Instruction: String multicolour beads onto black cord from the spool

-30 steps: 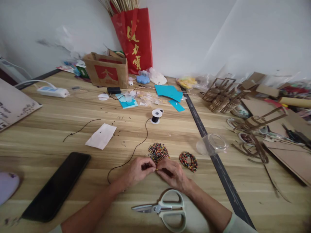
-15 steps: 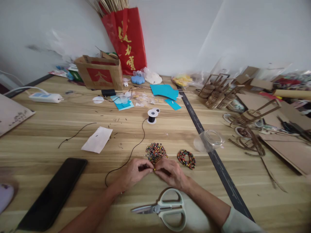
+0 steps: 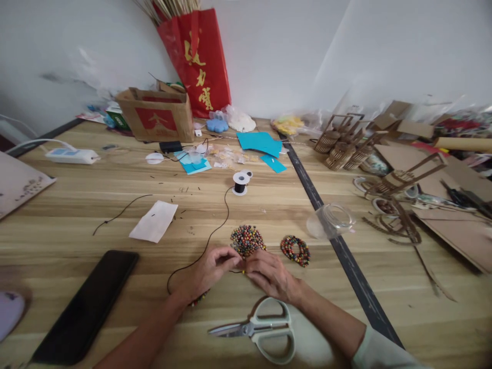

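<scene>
My left hand [image 3: 211, 269] is closed in a pinch beside the loose pile of small multicoloured beads [image 3: 247, 240]; what sits between its fingertips is too small to make out. Opposite it, my right hand [image 3: 271, 274] pinches at a yellow bead [image 3: 243, 272], from which a short piece of black cord runs left beneath my left hand. A row of strung beads [image 3: 200, 298] shows partly under my left wrist. From the spool [image 3: 240, 183], black cord [image 3: 209, 241] curves down to that wrist. A coiled bead string [image 3: 295, 251] lies right of the pile.
Scissors [image 3: 257, 329] with pale handles lie in front of my hands. A black phone [image 3: 86, 307] and a white paper [image 3: 154, 221] are at left. To the right are a clear plastic container [image 3: 331, 222] and small woven baskets [image 3: 338, 151]. A paper bag [image 3: 156, 120] stands behind.
My left fingertips have drawn slightly up from the yellow bead, baring a short piece of cord left of it. More of the strung beads shows by my left wrist.
</scene>
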A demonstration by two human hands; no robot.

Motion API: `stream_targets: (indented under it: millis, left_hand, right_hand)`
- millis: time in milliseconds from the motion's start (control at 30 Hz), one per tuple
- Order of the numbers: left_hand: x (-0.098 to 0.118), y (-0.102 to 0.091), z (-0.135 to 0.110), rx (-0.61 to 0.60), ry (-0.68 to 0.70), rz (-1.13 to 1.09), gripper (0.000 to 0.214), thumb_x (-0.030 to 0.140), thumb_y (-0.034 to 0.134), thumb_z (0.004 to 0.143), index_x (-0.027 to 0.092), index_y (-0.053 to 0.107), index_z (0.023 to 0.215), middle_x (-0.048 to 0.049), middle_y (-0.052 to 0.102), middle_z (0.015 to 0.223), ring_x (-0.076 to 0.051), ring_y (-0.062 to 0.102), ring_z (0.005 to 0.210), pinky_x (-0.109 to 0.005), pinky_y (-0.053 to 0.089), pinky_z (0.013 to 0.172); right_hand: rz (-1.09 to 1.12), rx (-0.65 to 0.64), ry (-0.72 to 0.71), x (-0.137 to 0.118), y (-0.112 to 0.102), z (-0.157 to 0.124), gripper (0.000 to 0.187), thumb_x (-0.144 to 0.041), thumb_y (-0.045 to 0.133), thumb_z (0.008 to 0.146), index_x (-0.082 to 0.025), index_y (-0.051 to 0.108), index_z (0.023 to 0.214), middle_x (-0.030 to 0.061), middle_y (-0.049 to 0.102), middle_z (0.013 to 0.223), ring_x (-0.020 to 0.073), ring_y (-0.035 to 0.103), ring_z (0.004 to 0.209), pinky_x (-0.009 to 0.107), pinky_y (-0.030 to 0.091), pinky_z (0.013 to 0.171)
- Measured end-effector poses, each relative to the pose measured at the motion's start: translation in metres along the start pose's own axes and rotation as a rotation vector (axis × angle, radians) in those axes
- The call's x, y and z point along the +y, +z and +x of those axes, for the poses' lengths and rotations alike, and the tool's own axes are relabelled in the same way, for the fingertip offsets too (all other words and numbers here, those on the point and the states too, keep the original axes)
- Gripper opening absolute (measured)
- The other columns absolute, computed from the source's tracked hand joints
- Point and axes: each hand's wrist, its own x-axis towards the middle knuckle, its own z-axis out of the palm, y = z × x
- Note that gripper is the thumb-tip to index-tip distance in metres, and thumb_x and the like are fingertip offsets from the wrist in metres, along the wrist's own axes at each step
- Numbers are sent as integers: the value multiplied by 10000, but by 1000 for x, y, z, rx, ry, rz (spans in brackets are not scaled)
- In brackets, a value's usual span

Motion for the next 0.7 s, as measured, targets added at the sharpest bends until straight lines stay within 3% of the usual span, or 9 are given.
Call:
stream_targets:
  millis: [300,700]
  left_hand:
    - [-2,-2,-2,-41,-16,-193,244,360,586,846,138,674,795,-42,694,801,-173,617,795,-268,481,757]
    - [-11,-2,-4,-119,-35,9,187,307,668,757,155,706,860,-56,712,884,-194,623,824,-299,480,790]
  right_hand:
    - [-82,45,-25,0,0,-4,149,-203,430,1003,-178,576,993,92,631,936,176,584,867,293,519,739]
    - [-107,69,-2,2,3,-5,91,-174,487,981,-165,575,999,90,632,922,178,574,832,286,496,703]
